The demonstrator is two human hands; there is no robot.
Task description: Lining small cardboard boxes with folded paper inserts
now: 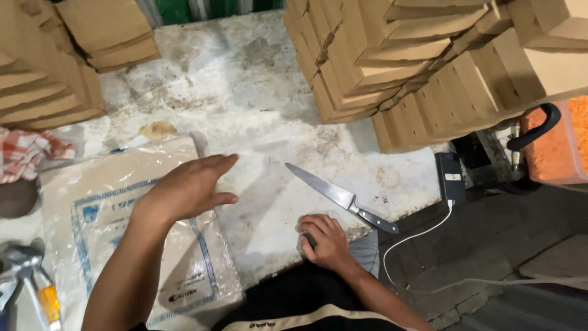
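My left hand (187, 187) hovers flat and open, fingers together, over the right edge of a plastic-wrapped bundle of flat cardboard sheets (104, 227) with blue printing. My right hand (324, 240) is curled at the near edge of the white worktop (257, 104), resting on it with a small dark thing under the fingers; what it is I cannot tell. A kitchen knife (340, 197) with a steel blade and black handle lies on the worktop just right of and beyond my right hand, untouched.
Stacks of folded brown cardboard boxes (416, 55) fill the back right, and more of the same boxes (49, 67) the back left. A red checked cloth (27, 153) lies at the left. A dark power adapter (450, 178) with white cable sits at the right edge. Metal pliers (24, 270) lie lower left.
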